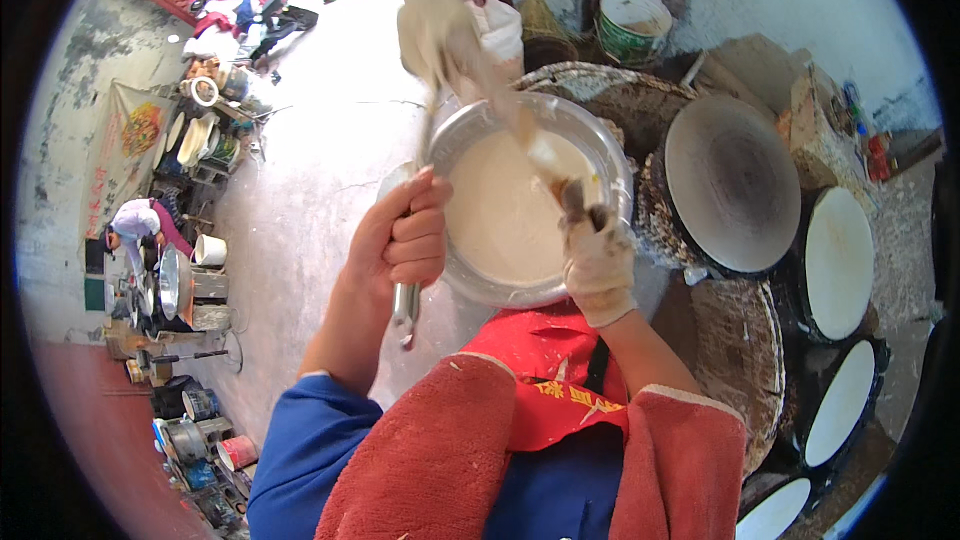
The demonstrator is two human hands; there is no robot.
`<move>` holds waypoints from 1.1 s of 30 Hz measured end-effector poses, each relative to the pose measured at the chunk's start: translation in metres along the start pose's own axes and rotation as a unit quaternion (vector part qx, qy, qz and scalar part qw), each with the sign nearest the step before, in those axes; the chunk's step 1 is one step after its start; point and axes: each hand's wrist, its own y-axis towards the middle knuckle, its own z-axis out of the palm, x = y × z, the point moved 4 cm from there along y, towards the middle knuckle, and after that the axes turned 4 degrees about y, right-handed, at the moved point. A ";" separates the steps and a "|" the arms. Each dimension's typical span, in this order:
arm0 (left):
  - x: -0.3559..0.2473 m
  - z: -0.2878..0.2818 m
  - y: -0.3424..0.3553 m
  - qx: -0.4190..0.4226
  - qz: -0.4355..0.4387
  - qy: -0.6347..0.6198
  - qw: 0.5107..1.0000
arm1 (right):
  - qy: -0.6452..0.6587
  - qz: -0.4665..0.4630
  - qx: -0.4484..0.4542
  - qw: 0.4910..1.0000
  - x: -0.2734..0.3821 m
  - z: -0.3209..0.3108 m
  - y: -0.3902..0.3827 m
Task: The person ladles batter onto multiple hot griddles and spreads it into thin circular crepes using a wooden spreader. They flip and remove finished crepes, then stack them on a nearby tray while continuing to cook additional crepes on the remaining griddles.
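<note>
My left hand [411, 230] is closed round the metal handle of a batter-coated ladle [436, 28]. The ladle's head is raised beyond the far rim of a wide metal basin [618, 168] and smeared by motion. Pale, creamy batter [505, 220] lies in the basin. My right hand [598, 265], in a whitish work glove with dark fingertips, is closed on a wooden-looking tool [527, 130] over the basin's right part. Blur hides that tool's far end, which runs up toward the ladle; I cannot tell whether they touch.
A round griddle [733, 183] stands right of the basin, with several pale round plates [839, 263] curving down the right side. Behind are a green-and-white bucket [634, 25] and a white sack [497, 32]. At far left, a person [140, 220] bends over cluttered pots.
</note>
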 end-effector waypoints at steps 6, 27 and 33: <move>0.019 -0.100 0.020 -0.016 0.005 -0.323 0.946 | 0.000 0.030 0.243 0.970 -0.063 -0.023 -0.130; 0.178 -0.052 0.098 -0.133 -0.248 -0.161 0.946 | 0.223 0.540 -0.181 0.791 -0.135 -0.155 -0.280; 0.239 -0.013 0.235 -0.072 -0.321 0.195 0.924 | 0.301 0.508 -0.338 0.733 -0.217 -0.155 -0.289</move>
